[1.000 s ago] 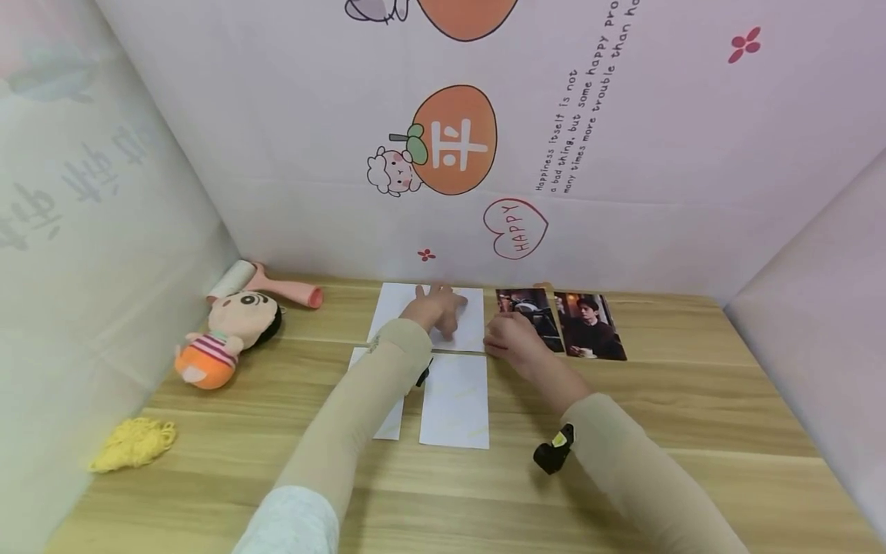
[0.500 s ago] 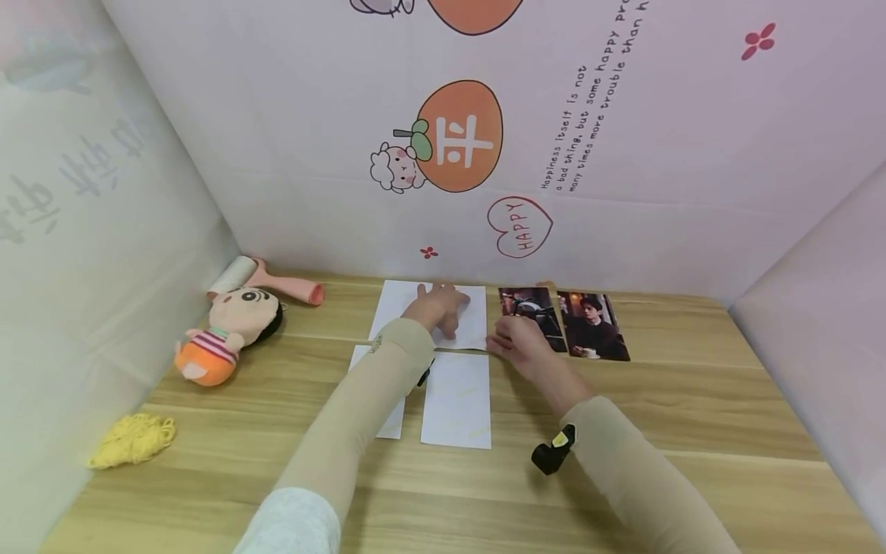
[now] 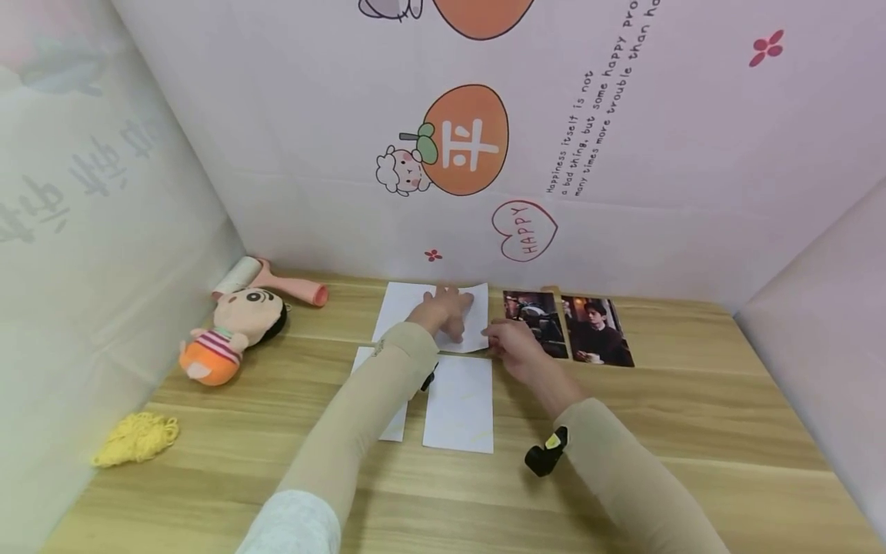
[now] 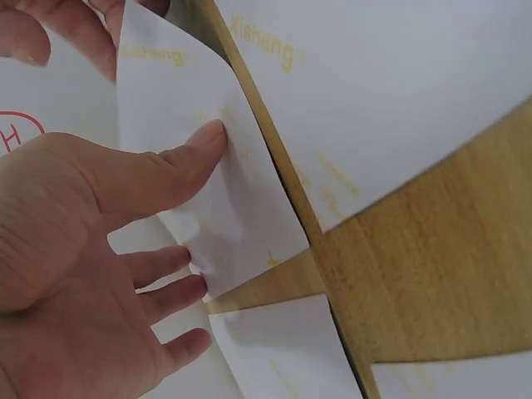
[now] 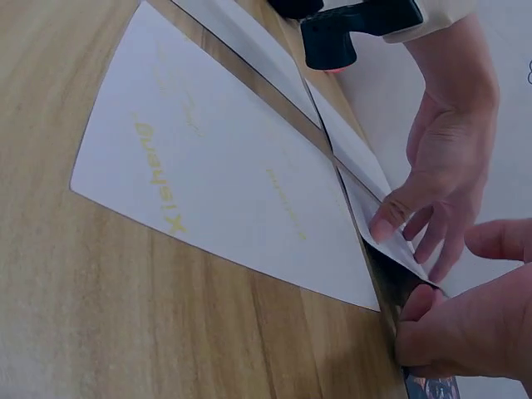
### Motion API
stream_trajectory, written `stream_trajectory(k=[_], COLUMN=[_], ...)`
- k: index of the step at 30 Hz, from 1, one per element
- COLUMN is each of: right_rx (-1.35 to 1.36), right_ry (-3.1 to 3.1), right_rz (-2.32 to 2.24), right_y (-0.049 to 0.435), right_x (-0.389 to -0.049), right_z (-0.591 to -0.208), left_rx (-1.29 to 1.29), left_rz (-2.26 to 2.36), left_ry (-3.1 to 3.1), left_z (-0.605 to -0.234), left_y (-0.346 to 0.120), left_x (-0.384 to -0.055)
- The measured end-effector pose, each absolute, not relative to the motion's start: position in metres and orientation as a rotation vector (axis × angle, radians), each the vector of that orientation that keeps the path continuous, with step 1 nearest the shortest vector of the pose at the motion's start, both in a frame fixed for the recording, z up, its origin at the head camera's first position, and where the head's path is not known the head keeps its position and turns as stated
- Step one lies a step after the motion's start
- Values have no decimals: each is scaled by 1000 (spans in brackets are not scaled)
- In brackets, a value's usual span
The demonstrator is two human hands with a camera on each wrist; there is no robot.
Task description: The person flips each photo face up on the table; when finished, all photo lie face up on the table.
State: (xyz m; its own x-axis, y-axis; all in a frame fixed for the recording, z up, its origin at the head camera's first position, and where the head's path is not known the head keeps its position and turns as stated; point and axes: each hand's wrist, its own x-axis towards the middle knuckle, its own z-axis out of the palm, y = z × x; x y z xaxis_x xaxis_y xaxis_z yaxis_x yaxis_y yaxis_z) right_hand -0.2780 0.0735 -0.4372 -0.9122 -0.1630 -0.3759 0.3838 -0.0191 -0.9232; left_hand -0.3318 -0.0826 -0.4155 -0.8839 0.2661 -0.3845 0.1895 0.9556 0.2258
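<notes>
A thin, white, rectangular paper card (image 4: 170, 96) is lying near the far edge of the wood-grain tabletop (image 3: 706, 369). The left hand (image 3: 443, 312) is pressing it, fingers spread; the right hand (image 3: 515, 346) is touching its right edge, pinch unclear. Probably light and creasable, it is needing gentle edge holding.

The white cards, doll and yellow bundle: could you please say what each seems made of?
White cards: probably paper, smooth and fairly matte, since one bends, showing no sharp glare.
The doll: likely plush fabric, soft and dull, from its stuffed, rounded shape.
Yellow bundle: apparently matte yarn, with loopy strands.
</notes>
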Motion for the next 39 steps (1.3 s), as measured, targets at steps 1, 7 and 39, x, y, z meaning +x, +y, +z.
stream_trajectory(k=[1,7,39], right_rx=[217,159,-407], right_ry=[1910,2013,2739], right_rz=[-1962,-1886,-1423], right_y=[72,68,52], right_x=[-278,-275,-277], right_z=[-438,-442,-459], left_rx=[321,298,-271], left_rz=[268,366,1949], left_ry=[2689,2735,1841], left_z=[-416,-414,-412], left_y=[-82,-77,-65], left_x=[-331,-328,-339])
